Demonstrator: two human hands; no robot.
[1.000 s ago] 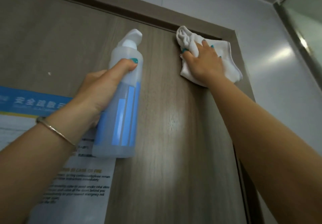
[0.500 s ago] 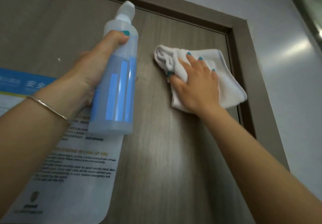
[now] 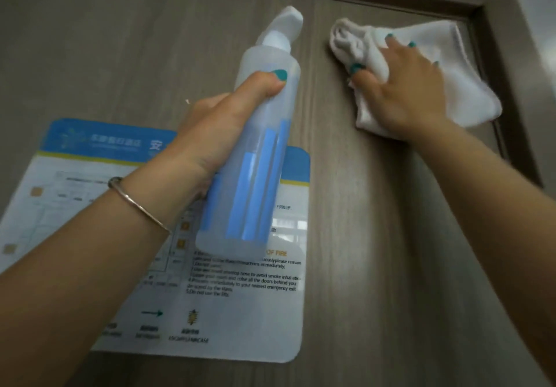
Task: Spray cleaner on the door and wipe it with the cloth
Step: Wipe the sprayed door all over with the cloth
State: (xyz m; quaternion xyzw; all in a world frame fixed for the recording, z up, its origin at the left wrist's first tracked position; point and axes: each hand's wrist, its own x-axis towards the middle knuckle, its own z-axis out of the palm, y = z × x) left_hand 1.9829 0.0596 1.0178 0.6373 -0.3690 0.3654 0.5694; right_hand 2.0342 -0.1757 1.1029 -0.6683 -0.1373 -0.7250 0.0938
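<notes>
R grip flat on cloth, arm outstretched

Door face: open wood grain runs from centre down to 5 o'clock, between the two forearms, unobstructed. At 7 o'clock a laminated notice lies flat on the panel; no barrier to a passing hand. Spray bottle, gripped by the left hand, stands off the door at centre-left and blocks the lane toward 11 o'clock. At 1 o'clock the right hand presses the cloth against the panel, filling the corner. Door frame bounds travel from 12 to 3 o'clock.
</notes>
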